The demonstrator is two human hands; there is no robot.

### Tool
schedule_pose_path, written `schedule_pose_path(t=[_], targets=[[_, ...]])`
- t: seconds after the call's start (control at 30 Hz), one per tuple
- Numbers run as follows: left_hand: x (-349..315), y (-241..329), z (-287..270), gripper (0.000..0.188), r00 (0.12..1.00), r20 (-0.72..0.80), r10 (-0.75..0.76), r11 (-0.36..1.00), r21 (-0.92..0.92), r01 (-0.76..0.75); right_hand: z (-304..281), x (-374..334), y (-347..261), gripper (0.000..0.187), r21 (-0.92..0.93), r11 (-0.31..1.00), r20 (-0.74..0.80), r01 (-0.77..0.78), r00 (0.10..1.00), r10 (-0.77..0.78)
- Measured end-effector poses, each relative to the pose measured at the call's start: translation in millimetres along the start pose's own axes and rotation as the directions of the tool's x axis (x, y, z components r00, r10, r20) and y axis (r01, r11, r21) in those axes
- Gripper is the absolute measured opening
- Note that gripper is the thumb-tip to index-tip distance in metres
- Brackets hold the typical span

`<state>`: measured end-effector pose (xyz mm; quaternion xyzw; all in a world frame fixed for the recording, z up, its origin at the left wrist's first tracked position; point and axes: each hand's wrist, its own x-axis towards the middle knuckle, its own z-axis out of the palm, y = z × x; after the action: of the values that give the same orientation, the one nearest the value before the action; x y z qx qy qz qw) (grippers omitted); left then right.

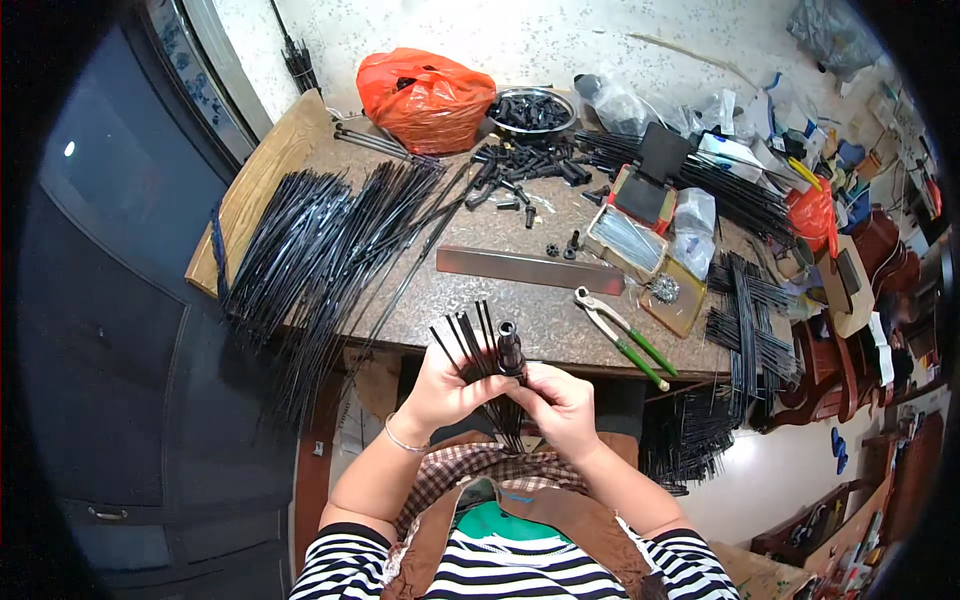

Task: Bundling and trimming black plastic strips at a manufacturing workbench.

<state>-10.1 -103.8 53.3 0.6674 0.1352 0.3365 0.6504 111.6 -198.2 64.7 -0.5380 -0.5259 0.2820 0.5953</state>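
Above my lap, in front of the table edge, both hands meet around a half-assembled umbrella part. My left hand (440,388) is closed round several thin black umbrella ribs (468,345), whose ends fan up above the fingers and down below them. Upright between the hands stands a black tubular umbrella runner (510,348), its open end facing up. Thumb and fingers of my right hand (562,408) pinch at the runner's base, touching the left thumb. The exact joint between ribs and runner is hidden by the fingers.
On the table lie a big pile of ribs (300,240), a long metal bar (530,268), green-handled pincers (622,338), a box of thin wires (627,238) and loose black runners (530,160). Behind them are a bowl (570,122) and a red bag (425,100).
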Motion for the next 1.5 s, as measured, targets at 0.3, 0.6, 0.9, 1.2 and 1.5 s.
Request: schedule_pose_path(t=[0.3, 0.6, 0.9, 1.2, 1.5], targets=[[-4.7, 3.0, -7.8, 0.023, 0.987, 0.116, 0.112, 0.896, 0.417, -0.151, 2.2, 1.6, 6.5, 0.011, -0.044, 0.997, 0.012, 0.06, 0.998, -0.059], [-9.5, -1.6, -3.1, 0.026, 1.0, 0.005, -0.029, 0.985, -0.171, 0.03, 1.4, -1.5, 14.9, 0.009, 0.258, 0.944, 0.098, -0.205, 0.978, 0.186], [-5.9, 6.2, 0.8, 0.026, 1.0, 0.001, 0.001, 0.993, -0.122, -0.001, -1.6, 1.4, 17.8, 0.009, 0.27, 0.937, 0.133, -0.221, 0.973, 0.191], [-8.0, -3.3, -7.5, 0.025, 0.993, 0.093, -0.071, 0.966, -0.241, 0.092, -7.4, 9.6, 18.6, 0.018, 0.477, 0.732, 0.356, -0.487, 0.868, 0.346], [-4.0, 5.3, 17.7, 0.037, 0.981, 0.103, 0.163, 0.972, 0.153, -0.178, -1.3, 8.7, 12.1, 0.027, 0.497, 0.771, 0.19, -0.399, 0.916, 0.352]])
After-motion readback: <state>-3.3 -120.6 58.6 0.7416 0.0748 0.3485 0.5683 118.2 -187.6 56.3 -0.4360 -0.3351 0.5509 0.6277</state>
